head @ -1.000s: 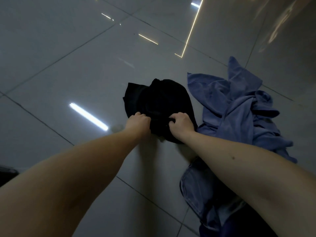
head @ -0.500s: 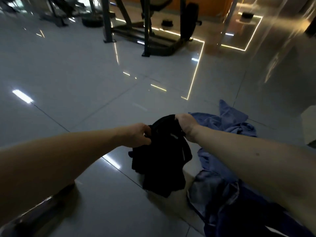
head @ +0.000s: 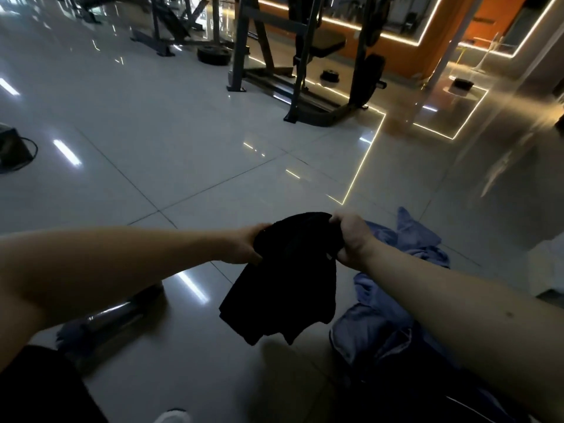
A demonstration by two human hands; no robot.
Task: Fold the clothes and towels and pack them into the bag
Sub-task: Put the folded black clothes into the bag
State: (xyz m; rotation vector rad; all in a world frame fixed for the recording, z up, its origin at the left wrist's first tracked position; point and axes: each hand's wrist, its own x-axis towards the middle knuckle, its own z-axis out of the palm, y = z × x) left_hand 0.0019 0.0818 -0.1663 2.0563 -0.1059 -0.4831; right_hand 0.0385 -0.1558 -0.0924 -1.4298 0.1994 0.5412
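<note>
Both hands are raised in front of me in the head view: the left hand [head: 244, 244] and the right hand [head: 351, 239] each clench a bunched top edge of one black garment [head: 283, 285], fingers curled into the cloth. The garment hangs crumpled from the two grips, above the floor [head: 183, 132], with its shadow on the tiles below. Just to its right, under my right forearm, a heap of blue cloth [head: 396, 303] lies on the floor. I cannot count how many pieces are in it. That floor is glossy pale grey tile with dark joints, mirroring ceiling lights and a thin bright light strip [head: 361, 169]. Far back stands a dark metal gym frame [head: 300, 71] before an orange wall [head: 406, 50]. I count two round weight plates on the floor by it, one to its left [head: 213, 55] and one under it [head: 329, 76]. At the left edge sits one dark object with a looped cord [head: 12, 148], too dim to identify. Below my left forearm lies one shiny dark bar [head: 122, 312]. One white shape [head: 546, 270] shows at the right edge, unclear.
</note>
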